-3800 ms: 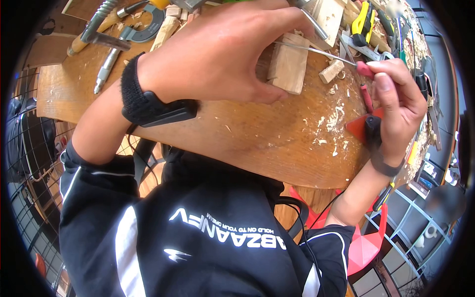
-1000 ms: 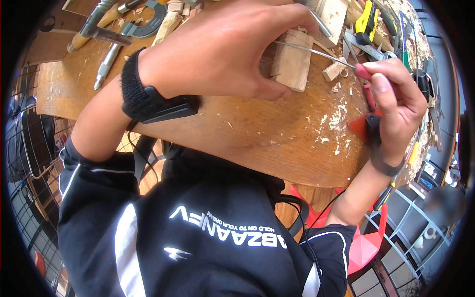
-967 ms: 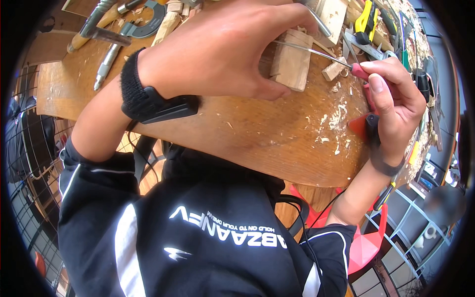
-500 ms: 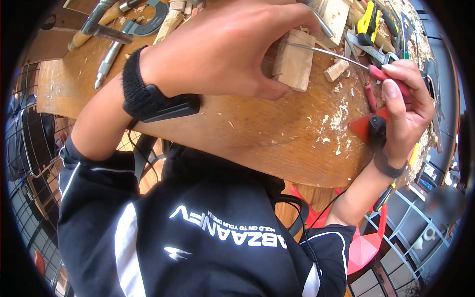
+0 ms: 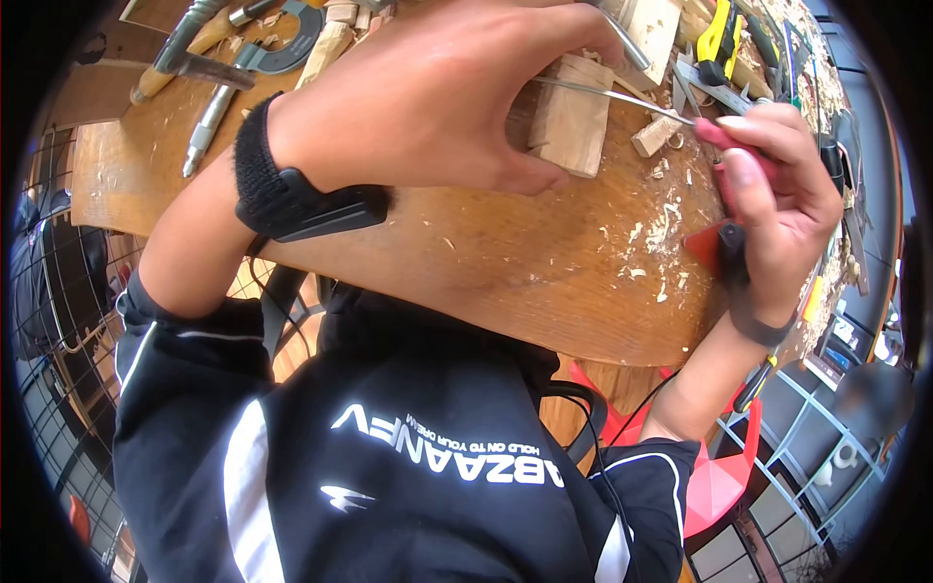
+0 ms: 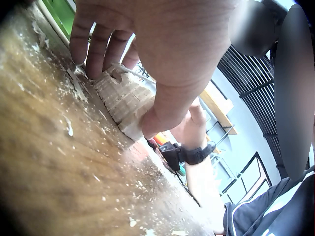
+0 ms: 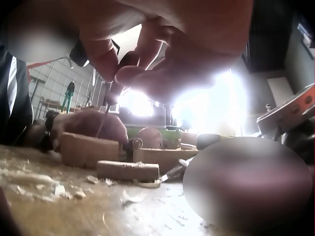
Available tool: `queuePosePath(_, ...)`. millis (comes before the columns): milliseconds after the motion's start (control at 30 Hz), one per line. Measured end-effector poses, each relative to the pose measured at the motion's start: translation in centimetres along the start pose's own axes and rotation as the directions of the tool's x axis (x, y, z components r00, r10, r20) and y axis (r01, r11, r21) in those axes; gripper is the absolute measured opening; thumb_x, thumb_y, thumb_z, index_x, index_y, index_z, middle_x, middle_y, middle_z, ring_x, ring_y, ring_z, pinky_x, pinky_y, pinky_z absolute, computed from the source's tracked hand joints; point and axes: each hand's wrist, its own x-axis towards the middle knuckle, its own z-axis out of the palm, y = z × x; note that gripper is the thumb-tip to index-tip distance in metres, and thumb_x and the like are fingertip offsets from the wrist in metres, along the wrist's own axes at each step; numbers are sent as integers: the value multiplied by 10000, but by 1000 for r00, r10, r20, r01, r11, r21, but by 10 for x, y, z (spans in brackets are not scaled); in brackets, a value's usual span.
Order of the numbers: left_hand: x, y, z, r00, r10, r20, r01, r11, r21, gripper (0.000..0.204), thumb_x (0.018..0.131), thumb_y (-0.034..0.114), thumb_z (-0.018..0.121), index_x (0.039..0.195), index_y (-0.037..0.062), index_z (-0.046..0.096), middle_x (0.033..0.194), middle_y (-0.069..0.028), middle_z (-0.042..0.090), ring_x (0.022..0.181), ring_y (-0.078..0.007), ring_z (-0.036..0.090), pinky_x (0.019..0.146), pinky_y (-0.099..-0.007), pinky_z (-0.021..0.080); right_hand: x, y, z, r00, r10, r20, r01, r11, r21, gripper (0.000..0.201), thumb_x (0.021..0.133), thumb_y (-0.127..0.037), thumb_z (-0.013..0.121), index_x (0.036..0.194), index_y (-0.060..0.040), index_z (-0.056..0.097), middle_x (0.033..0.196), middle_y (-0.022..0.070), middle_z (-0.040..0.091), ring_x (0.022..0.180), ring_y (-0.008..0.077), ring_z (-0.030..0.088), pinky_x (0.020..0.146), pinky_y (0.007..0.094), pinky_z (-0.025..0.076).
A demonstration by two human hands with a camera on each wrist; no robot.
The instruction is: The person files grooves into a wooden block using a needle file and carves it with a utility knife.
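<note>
My left hand (image 5: 418, 107) holds a pale wooden block (image 5: 573, 126) down on the brown table, thumb at its near end and the other fingers at its far side. In the left wrist view the block (image 6: 129, 98) shows grooves across its face. My right hand (image 5: 785, 194) pinches the red handle of a needle file (image 5: 714, 134) between thumb and fingers. The file's thin metal shaft lies across the block's top, its far end hidden behind my left hand. A small wood offcut (image 5: 658, 134) lies just right of the block.
Wood shavings (image 5: 646, 243) are scattered near the right hand, beside a second red-handled tool (image 5: 722, 185). A yellow utility knife (image 5: 717, 44) and a caliper (image 5: 724, 95) lie at the upper right. Upper left are a micrometer (image 5: 292, 44) and a steel threaded clamp (image 5: 199, 39).
The file and right hand slid away from the block to the right half a second ago and have come back left now. My left hand and the block stay almost in place.
</note>
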Motion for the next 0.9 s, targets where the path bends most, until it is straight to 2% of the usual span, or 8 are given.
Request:
queuePosePath(67, -1, -2, -1, 1000, 10, 7, -10, 1000, -18, 705, 746, 179, 880, 1319, -6, 511, 1151, -214, 596, 1070, -353, 615, 901, -410, 530, -4, 5, -5, 986, 53, -156, -12, 967, 253, 194, 902, 37, 673, 1094, 55, 689, 1033, 115, 655, 961, 190, 691, 859, 274, 534)
queuePosePath(233, 2, 0, 0, 1000, -8, 18, 8, 1000, 7, 703, 748, 177, 876, 1321, -4, 512, 1152, -212, 598, 1076, -349, 612, 903, -406, 528, 0, 4, 3, 1000, -14, -16, 16, 995, 95, 185, 926, -5, 682, 1099, 59, 686, 1032, 108, 660, 976, 174, 687, 843, 259, 528)
queuePosePath(333, 0, 0, -1, 1000, -21, 19, 21, 1000, -9, 703, 748, 176, 875, 1321, -2, 510, 1154, -212, 596, 1077, -347, 610, 903, -407, 527, -4, 6, -7, 994, 52, -95, -44, 996, 78, 179, 923, 6, 681, 1096, 52, 694, 1021, 101, 666, 972, 167, 680, 842, 257, 527)
queuePosePath(367, -1, 0, -1, 1000, -15, 18, 16, 1000, -15, 703, 747, 176, 875, 1321, -2, 510, 1154, -212, 596, 1075, -347, 609, 901, -408, 528, -5, 7, -3, 981, 87, -171, -43, 968, 247, 175, 919, 0, 683, 1088, 35, 708, 1014, 91, 671, 912, 152, 659, 791, 243, 510)
queuePosePath(467, 1, -3, 1, 1000, -9, 22, 8, 1000, 12, 708, 746, 178, 876, 1323, 0, 507, 1150, -211, 594, 1066, -347, 610, 893, -409, 530, -1, 5, 6, 989, 84, -119, -55, 972, 231, 193, 897, -11, 695, 1085, 26, 718, 1024, 90, 674, 875, 152, 650, 766, 239, 502)
queuePosePath(533, 0, -2, 1, 1000, 2, 15, -2, 1000, 8, 712, 746, 180, 876, 1325, -1, 504, 1148, -211, 594, 1062, -347, 610, 890, -409, 530, 0, -3, 4, 994, 110, 3, -110, 993, 33, 235, 844, 16, 713, 1079, 30, 716, 1042, 100, 672, 953, 165, 665, 860, 273, 521)
queuePosePath(600, -1, -2, 0, 1000, 6, 6, -6, 1000, 8, 715, 745, 182, 877, 1326, -1, 501, 1145, -210, 594, 1058, -347, 610, 887, -409, 531, -5, 3, 0, 998, 62, -24, -60, 994, 95, 242, 886, 28, 688, 1128, 48, 677, 1154, 101, 597, 1070, 159, 606, 949, 267, 466)
queuePosePath(900, -1, -1, 0, 1000, -4, 2, 4, 1000, 10, 699, 747, 180, 876, 1313, -2, 509, 1142, -210, 588, 1045, -348, 610, 878, -409, 531, -10, 7, -3, 997, 69, -44, -62, 988, 142, 332, 838, 117, 701, 1158, 36, 669, 1234, 111, 586, 1128, 169, 614, 997, 278, 462)
